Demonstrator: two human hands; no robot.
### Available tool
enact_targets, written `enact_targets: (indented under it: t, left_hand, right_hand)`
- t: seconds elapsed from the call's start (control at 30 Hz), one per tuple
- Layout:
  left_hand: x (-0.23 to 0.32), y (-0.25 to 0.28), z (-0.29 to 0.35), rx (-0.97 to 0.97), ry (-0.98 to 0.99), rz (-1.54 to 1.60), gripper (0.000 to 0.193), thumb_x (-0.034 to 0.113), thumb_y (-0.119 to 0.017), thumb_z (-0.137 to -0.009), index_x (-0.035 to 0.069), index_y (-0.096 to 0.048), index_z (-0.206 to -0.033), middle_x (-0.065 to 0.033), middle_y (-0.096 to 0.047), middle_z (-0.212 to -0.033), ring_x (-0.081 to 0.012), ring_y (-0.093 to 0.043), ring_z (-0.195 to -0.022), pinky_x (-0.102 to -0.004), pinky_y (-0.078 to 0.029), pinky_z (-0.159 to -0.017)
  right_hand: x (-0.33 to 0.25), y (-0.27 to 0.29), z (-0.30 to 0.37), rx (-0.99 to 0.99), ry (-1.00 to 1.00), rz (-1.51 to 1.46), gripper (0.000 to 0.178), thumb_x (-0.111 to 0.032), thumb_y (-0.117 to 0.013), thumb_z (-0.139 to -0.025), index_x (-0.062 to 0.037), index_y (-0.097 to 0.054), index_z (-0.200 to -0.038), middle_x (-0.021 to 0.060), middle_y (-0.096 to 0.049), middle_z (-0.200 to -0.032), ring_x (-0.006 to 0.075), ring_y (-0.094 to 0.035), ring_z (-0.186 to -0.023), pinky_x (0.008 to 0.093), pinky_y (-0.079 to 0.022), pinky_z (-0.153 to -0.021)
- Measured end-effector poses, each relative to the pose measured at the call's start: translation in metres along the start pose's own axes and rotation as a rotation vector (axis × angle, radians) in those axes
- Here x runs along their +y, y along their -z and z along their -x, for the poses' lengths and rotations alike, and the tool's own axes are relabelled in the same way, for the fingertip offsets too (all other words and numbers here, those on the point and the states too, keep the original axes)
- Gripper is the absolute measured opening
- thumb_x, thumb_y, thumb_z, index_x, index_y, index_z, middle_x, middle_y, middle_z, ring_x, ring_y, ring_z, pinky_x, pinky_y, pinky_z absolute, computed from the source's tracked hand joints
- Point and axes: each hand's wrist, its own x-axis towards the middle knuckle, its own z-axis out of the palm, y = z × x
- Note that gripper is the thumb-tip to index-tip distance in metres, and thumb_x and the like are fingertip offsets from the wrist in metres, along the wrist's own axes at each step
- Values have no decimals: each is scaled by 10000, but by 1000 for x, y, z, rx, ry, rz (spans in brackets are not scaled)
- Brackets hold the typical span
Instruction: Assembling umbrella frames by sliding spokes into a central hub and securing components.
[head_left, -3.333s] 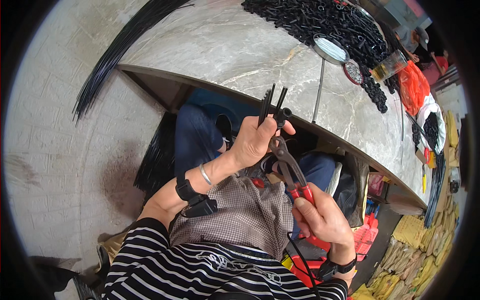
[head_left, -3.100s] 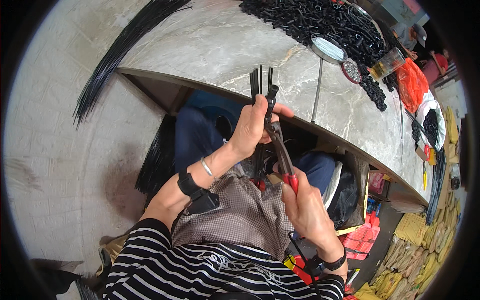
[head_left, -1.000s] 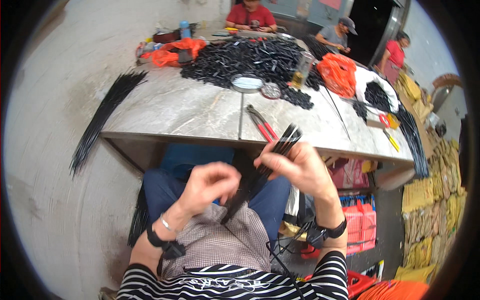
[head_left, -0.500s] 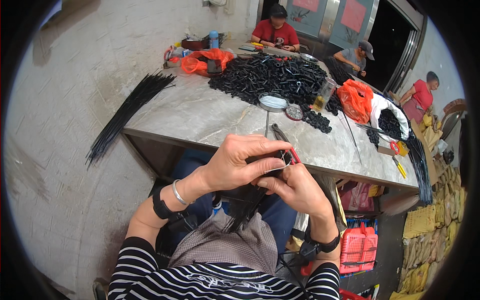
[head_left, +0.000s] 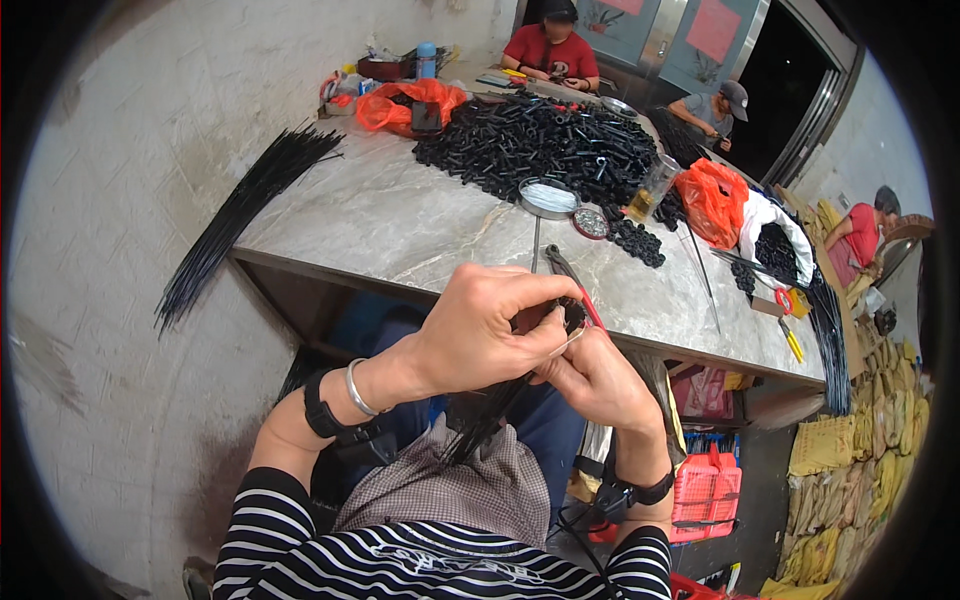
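In front of my lap, both hands are closed around a bundle of thin black strands (head_left: 490, 415). My left hand (head_left: 480, 325) curls its index finger over the bundle's upper end, with its thumb pressed from below. A thin pale wire (head_left: 578, 337) shows between the hands at that end; which fingers pinch it is hidden. Below and to the right, my right hand (head_left: 605, 378) grips the bundle, its fingers mostly out of sight. Just behind the hands are pliers (head_left: 562, 268) with a red handle, their head over the table edge.
The grey stone-patterned table (head_left: 350, 225) carries a heap of black tubular parts (head_left: 535, 145), a round pan of pale strips (head_left: 549, 197), a glass jar (head_left: 652, 188) and orange bags (head_left: 712, 202). Long black strands (head_left: 250, 220) overhang the left edge. Three people work beyond; a red basket (head_left: 705, 495) stands below.
My left thumb has drawn back and up against the bundle's end, and less of the pale wire shows. My right hand stays nearly in place. The person at far right has leaned over.
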Motion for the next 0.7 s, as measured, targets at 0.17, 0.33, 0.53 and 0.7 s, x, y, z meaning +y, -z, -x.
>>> enact_targets:
  t: [0.17, 0.33, 0.53, 0.7]
  left_hand:
    - [0, -9, -4, 54, 22, 94, 157, 34, -644, -756, -4, -656, -908, -105, -619, -647, -159, -608, -546, -263, -483, -504]
    - [1, -10, -4, 20, 163, 98, 163, -2, -673, -764, -6, -670, -928, -78, -670, -752, -103, -643, -625, -218, -510, -570]
    - [5, -5, -4, 55, 49, 13, 179, -8, -681, -751, -5, -676, -930, -78, -666, -742, -104, -637, -622, -222, -503, -562]
    - [7, -19, -13, -34, -14, 48, 211, -2, -664, -750, 16, -687, -958, -79, -664, -741, -104, -617, -595, -239, -477, -527]
  right_hand:
    - [1, 2, 1, 26, -25, -67, 251, -161, -538, -916, 70, -562, -823, 201, -568, -644, 356, -568, -575, 402, -403, -508]
    - [-2, -9, 7, 264, -52, -87, 211, -152, -622, -870, 55, -586, -887, 176, -573, -637, 303, -608, -590, 358, -437, -527]
    - [-24, -17, 13, 523, -47, 162, 137, -87, -658, -829, 36, -600, -810, 130, -569, -612, 185, -564, -513, 303, -415, -487]
    - [0, -1, 32, 473, -63, -1, 137, -85, -612, -845, 26, -598, -765, 121, -546, -585, 170, -508, -471, 308, -403, -469]
